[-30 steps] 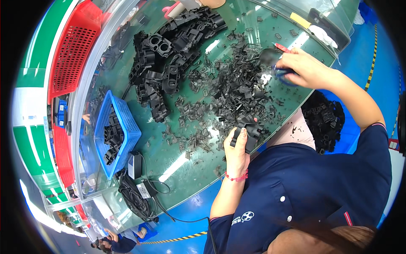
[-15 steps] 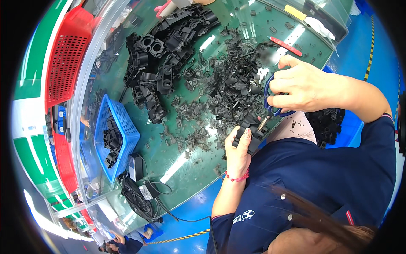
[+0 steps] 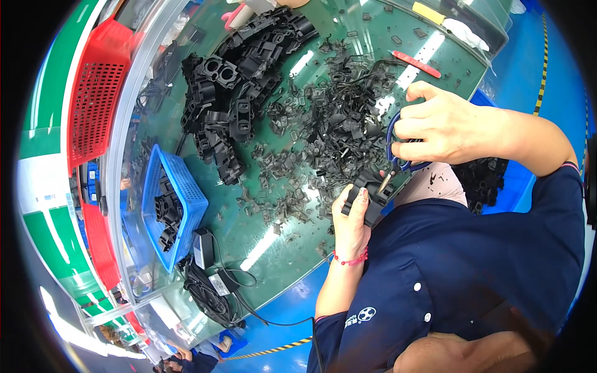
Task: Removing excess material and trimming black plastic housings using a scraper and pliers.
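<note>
My left hand [image 3: 352,225] is closed around a black moulded plastic part [image 3: 374,210] at the table's near edge, and a bead bracelet circles that wrist. In my right hand [image 3: 435,129] is a pair of scissors with dark blue handles [image 3: 391,133]; the fingers curl through the loops. Pointing down toward the left hand, the metal blades [image 3: 386,182] meet the black part, but their tips are hidden at its edge. Just beyond both hands lies a heap of black plastic scraps [image 3: 342,118].
Many black moulded parts [image 3: 241,119] are piled at the far left. A blue basket [image 3: 193,196] holds more, beside a power adapter [image 3: 203,247] and cables. A red-handled tool [image 3: 416,64] lies at the far right. Below the table's edge stands a blue bin [image 3: 517,180] with black pieces.
The whole view has shifted slightly. Both hands, the scissors and the black part keep nearly the same positions relative to one another.
</note>
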